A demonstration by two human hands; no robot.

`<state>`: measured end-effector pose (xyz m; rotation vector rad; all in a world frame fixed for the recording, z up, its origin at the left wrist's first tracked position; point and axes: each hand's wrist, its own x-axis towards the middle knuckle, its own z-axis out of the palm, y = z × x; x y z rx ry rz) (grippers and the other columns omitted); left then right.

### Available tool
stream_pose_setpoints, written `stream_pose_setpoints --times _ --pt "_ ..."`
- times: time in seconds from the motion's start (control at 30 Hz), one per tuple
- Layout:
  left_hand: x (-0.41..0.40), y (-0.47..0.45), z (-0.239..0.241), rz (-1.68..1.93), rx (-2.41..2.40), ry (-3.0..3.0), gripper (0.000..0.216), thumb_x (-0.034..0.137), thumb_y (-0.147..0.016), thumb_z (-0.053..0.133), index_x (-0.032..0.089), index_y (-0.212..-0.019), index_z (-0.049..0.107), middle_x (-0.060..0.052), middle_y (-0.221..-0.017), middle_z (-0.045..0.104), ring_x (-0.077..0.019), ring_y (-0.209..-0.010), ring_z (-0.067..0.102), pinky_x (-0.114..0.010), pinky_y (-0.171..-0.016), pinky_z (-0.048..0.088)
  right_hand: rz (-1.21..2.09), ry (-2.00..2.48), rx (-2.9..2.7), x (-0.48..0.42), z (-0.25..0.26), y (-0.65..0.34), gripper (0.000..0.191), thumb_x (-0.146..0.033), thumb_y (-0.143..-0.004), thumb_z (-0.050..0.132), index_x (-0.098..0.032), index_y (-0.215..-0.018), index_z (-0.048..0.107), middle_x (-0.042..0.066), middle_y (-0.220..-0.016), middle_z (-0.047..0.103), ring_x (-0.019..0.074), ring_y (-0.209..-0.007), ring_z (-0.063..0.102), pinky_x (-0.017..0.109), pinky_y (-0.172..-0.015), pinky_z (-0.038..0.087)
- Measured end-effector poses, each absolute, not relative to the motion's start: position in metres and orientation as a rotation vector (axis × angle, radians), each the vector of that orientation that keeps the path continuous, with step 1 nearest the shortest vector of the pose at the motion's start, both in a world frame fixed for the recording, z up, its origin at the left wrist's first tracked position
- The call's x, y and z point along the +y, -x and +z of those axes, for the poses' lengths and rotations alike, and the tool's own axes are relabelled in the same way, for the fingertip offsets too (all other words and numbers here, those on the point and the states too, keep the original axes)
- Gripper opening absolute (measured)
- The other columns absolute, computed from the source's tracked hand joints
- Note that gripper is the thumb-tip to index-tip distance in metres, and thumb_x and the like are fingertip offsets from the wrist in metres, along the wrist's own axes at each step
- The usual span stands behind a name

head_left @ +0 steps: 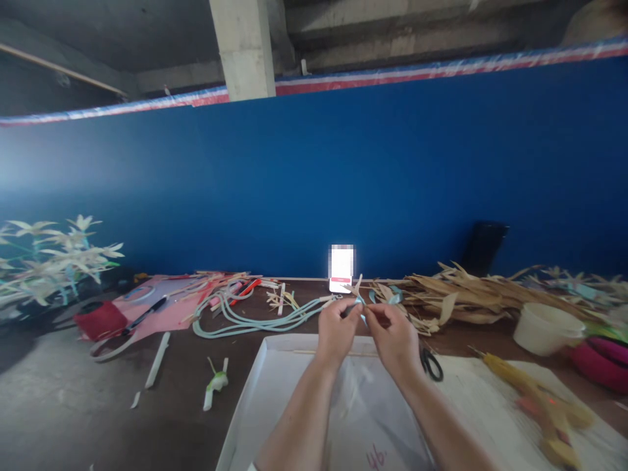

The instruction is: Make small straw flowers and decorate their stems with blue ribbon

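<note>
My left hand (pixel 337 332) and my right hand (pixel 395 337) are raised close together above the far end of a shallow white box lid (pixel 289 405). The fingertips of both hands meet around a small pale husk piece (pixel 354 290) with pointed strips sticking up. A bit of light blue strip (pixel 364 318) shows between the fingers. Both hands are closed in a pinch, and the part of the piece inside the grip is hidden. Black-handled scissors (pixel 432 365) lie beside my right wrist, partly covered by it.
Dried husks (pixel 461 297) lie right of a lit phone (pixel 341 267). A white tub (pixel 547 327) and yellow glue gun (pixel 540 399) are at right. Light blue cords (pixel 255 324), a red thread spool (pixel 101 319) and pale husk flowers (pixel 59 252) stand left. A blue panel (pixel 314 176) closes the back.
</note>
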<state>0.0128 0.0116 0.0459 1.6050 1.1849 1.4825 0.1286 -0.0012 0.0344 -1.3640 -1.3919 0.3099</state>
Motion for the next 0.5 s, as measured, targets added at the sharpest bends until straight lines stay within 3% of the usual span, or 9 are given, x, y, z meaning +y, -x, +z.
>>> stream_pose_setpoints --times 0.5 --pt "0.0063 -0.0162 0.0528 1.48 1.236 -1.553 0.023 0.035 -0.073 0.058 0.017 -0.081 0.069 -0.002 -0.077 0.067 -0.0154 -0.074 0.058 -0.025 -0.072 0.042 0.212 1.346 -1.389 -0.0053 0.0372 -0.1252 0.02 -0.037 -0.078 0.055 -0.019 -0.079 0.064 0.004 -0.078 0.063 0.0171 -0.069 0.058 0.028 -0.064 0.045"
